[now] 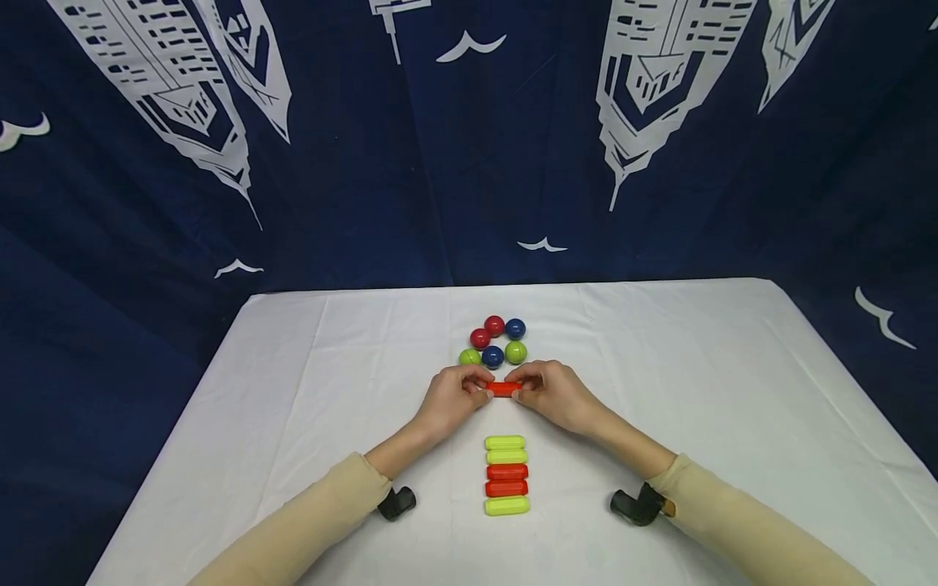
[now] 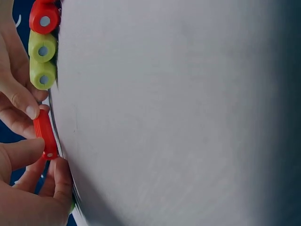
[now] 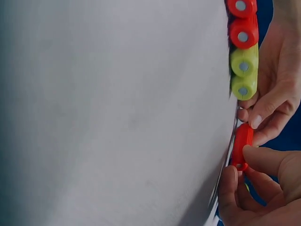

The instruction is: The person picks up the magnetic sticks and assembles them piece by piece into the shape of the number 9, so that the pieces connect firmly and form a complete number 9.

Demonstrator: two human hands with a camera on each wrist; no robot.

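Clearly, we see both hands at work on one red stick (image 1: 504,389), which lies crosswise between them, above the middle of the white-covered tabletop (image 1: 659,358). The left hand (image 1: 456,399) pinches its left end, thumb on the near side and fingers curled beyond it; the right hand (image 1: 555,395) has its fingers clamped on the right end in the same way. We cannot tell whether the stick touches the cloth.

Just beyond the hands we find a loose cluster of six balls: two red balls (image 1: 494,326) next to each other, two blue balls (image 1: 515,329) and two green balls (image 1: 516,352). Nearer to the person, and apart from the hands, five sticks lie side by side in a short column. Counting towards the person, we have two yellow-green sticks (image 1: 505,443), two red ones (image 1: 507,472) and another yellow-green one (image 1: 507,506). From the wrist views we make out grey discs (image 3: 243,67) in their ends.

Beige sleeves (image 1: 308,521) cover the forearms, with a black device (image 1: 636,505) at each wrist. Behind the tabletop we see a dark blue cloth (image 1: 440,179) printed with white buildings and birds.
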